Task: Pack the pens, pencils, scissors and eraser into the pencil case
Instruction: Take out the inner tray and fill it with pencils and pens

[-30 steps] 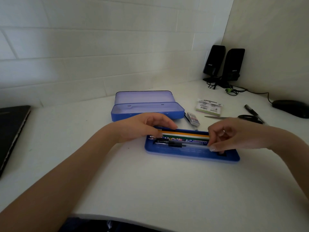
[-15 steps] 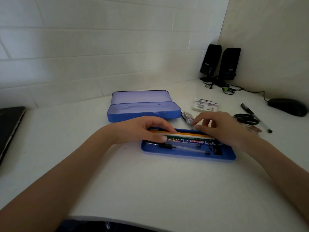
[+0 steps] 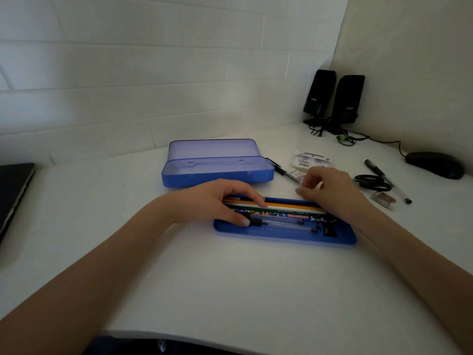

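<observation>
A blue tray (image 3: 284,238) lies in front of me with several pencils (image 3: 286,206) and pens (image 3: 279,222) laid lengthwise in it. My left hand (image 3: 215,202) clamps the left ends of the pencils, fingers over the top and thumb on the near side. My right hand (image 3: 332,192) hovers over the tray's far right end, its fingers curved and apart beside the small white eraser (image 3: 298,176). Behind the tray stands the open blue pencil case (image 3: 217,175). A black pen (image 3: 280,171) lies at the case's right end. Black scissors (image 3: 372,182) and another pen (image 3: 387,181) lie further right.
A small brown sharpener-like item (image 3: 382,199) sits by the right pen. A labelled packet (image 3: 313,160) lies behind the eraser. Two black speakers (image 3: 335,98) with cables and a mouse (image 3: 435,165) occupy the back right corner. A dark laptop (image 3: 14,193) sits at the left edge.
My right hand left the right end of the pens in the tray and moved back toward the eraser. My left hand has stayed on the pencils.
</observation>
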`<state>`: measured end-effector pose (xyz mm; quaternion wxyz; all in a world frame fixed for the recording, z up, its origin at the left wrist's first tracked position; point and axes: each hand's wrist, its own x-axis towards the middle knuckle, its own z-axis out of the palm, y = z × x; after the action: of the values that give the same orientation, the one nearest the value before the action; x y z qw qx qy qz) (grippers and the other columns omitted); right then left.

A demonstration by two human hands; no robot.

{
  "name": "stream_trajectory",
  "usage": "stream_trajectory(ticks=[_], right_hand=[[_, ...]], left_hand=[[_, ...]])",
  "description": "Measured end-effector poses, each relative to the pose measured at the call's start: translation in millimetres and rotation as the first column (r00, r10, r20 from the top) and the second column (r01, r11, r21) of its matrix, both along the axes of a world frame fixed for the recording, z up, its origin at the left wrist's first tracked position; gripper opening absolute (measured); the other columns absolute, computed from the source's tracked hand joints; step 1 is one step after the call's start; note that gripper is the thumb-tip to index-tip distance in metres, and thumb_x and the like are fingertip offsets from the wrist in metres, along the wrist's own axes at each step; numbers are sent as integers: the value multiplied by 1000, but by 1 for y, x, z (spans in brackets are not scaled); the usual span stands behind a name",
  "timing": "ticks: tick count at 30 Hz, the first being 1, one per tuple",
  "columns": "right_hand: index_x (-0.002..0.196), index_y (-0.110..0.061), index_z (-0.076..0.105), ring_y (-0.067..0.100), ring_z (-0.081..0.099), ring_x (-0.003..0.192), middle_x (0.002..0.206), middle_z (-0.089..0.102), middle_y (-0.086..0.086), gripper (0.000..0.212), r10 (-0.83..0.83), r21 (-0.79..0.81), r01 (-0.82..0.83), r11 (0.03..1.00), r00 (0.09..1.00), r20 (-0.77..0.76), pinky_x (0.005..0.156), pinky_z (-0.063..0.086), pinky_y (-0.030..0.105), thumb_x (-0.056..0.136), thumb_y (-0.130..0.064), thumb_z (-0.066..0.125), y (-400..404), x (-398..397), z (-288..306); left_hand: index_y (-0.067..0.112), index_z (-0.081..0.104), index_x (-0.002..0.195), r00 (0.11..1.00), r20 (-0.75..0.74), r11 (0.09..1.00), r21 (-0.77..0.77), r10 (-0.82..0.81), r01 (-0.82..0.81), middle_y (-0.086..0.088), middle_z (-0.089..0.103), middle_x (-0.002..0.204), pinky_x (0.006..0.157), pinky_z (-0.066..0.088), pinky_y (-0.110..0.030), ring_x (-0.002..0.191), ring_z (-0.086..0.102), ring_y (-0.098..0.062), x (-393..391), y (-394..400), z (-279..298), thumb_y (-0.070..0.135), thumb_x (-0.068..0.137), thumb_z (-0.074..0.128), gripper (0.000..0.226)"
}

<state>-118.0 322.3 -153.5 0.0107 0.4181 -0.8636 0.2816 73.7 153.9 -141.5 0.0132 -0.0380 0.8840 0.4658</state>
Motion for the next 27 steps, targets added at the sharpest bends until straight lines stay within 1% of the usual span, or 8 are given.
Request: stream_trajectory(ticks=[6, 10, 13, 16, 18, 20, 23, 27], right_hand=[[78, -24, 59, 11, 57, 70, 77, 64, -2, 12, -91, -115, 91, 989, 996, 6, 56, 41, 20, 81, -18, 69, 3, 0, 5], [81, -12, 65, 17, 63, 63, 73, 70, 10, 10, 37, -285, 78, 955, 925, 378, 55, 55, 20, 77, -13, 75, 16, -2, 27], [81, -8, 66, 20, 66, 67, 77, 71, 13, 11, 81, -332, 119, 936, 843, 532, 58, 58, 16, 74, -6, 75, 26, -4, 38], [80, -9, 66, 18, 70, 72, 89, 72, 15, 17, 157, -344, 129, 930, 706, 690, 60, 59, 18, 66, -6, 76, 31, -1, 44], [78, -11, 65, 16, 70, 72, 91, 72, 14, 21, 229, -343, 69, 937, 622, 749, 59, 58, 17, 59, -9, 75, 32, 5, 48], [75, -11, 63, 18, 70, 75, 90, 72, 14, 19, 300, -344, -37, 938, 584, 755, 58, 57, 18, 59, -7, 74, 31, 12, 52], [75, -8, 61, 17, 71, 70, 74, 72, 10, 16, 315, -243, -201, 949, 598, 737, 59, 58, 21, 65, 0, 72, 32, 22, 55], [76, -7, 64, 20, 70, 69, 72, 72, 11, 18, 240, -31, -312, 949, 659, 713, 61, 59, 26, 63, -5, 76, 34, 24, 56]], left_hand=[[31, 66, 108, 1000, -16, 1000, 7, 23, -23, 16, 62, 123, 105, 41, -24, 115, 57, -2, 0, 0, -1, 12, 77, 75, 38], [34, 66, 105, 999, -25, 1000, 6, 31, -31, 14, 63, 121, 104, 43, -25, 114, 58, -3, 0, 1, 0, 14, 75, 76, 37], [34, 66, 105, 999, -21, 999, 0, 36, -36, 13, 62, 122, 104, 43, -25, 113, 58, -4, 0, 0, 0, 15, 75, 76, 37], [34, 67, 105, 999, -22, 999, -4, 40, -40, 13, 63, 121, 104, 43, -26, 113, 58, -3, 0, 0, 0, 15, 75, 77, 37], [34, 66, 106, 999, -20, 999, -1, 43, -43, 14, 63, 120, 103, 43, -24, 112, 58, -2, 0, -1, 0, 16, 74, 77, 37], [33, 66, 107, 999, -15, 999, -4, 47, -47, 15, 64, 120, 102, 43, -21, 112, 58, -1, 1, -1, 0, 18, 74, 77, 37], [28, 66, 108, 997, -29, 997, 13, 70, -70, 9, 67, 114, 95, 44, -13, 105, 61, -1, 1, -2, -1, 15, 74, 77, 38], [25, 65, 108, 998, -30, 998, 16, 62, -61, 8, 66, 118, 99, 45, -20, 109, 61, -6, 1, -2, -1, 11, 74, 77, 38]])
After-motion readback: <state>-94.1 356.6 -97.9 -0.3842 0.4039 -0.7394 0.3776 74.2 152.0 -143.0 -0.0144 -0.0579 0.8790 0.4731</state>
